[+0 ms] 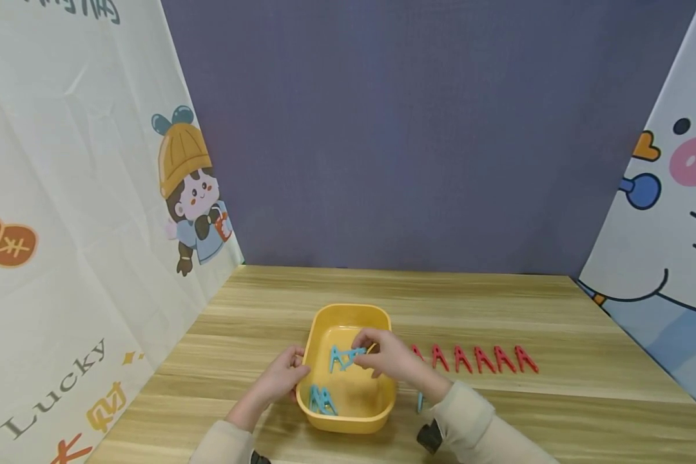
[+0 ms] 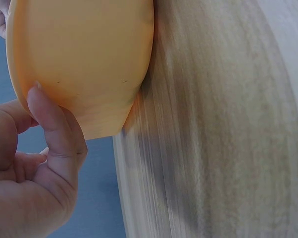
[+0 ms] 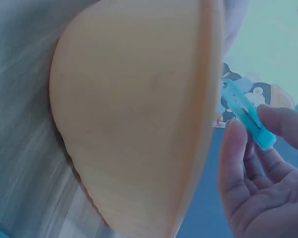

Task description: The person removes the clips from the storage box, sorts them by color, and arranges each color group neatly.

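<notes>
A yellow plastic basin (image 1: 348, 425) stands on the wooden table. My left hand (image 1: 281, 376) grips its left rim; the left wrist view shows fingers against the outer wall (image 2: 89, 64). Over the basin, my right hand (image 1: 385, 354) pinches a light-blue clothespin (image 3: 245, 114) between thumb and fingertips, above the rim level in the right wrist view. Inside the basin, a blue clothespin (image 1: 334, 358) shows just left of the held one. Two more blue clothespins (image 1: 322, 400) lie in the near left corner.
Several red clothespins (image 1: 480, 359) lie in a row to the right of the basin. A blue clothespin (image 1: 420, 401) lies on the table (image 1: 557, 412), partly hidden by the right forearm. A dark blue backdrop (image 1: 383, 142) rises behind, with printed sheets at both sides.
</notes>
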`<state>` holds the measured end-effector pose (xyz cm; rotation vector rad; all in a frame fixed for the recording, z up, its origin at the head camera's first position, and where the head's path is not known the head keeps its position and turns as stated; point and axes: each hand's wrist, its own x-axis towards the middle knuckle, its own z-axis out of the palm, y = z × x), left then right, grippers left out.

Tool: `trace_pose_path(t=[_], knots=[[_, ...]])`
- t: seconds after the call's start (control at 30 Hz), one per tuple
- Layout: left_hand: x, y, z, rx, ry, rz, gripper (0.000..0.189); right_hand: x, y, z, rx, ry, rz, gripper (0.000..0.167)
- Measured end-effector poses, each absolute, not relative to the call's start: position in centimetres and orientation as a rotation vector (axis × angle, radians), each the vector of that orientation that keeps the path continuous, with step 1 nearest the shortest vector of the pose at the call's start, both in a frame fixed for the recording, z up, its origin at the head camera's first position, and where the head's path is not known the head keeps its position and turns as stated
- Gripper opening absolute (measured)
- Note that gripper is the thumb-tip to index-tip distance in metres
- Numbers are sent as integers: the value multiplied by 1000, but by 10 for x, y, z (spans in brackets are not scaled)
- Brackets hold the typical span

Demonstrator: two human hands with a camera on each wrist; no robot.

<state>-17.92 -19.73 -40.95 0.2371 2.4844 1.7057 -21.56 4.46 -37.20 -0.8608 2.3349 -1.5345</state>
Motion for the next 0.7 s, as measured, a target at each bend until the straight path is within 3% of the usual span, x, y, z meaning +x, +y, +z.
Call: trace_pose_path(t=[0.7], knots=[[-179, -197, -410, 225, 2484, 1711, 29, -217, 73, -360, -696, 1997, -1777, 27]])
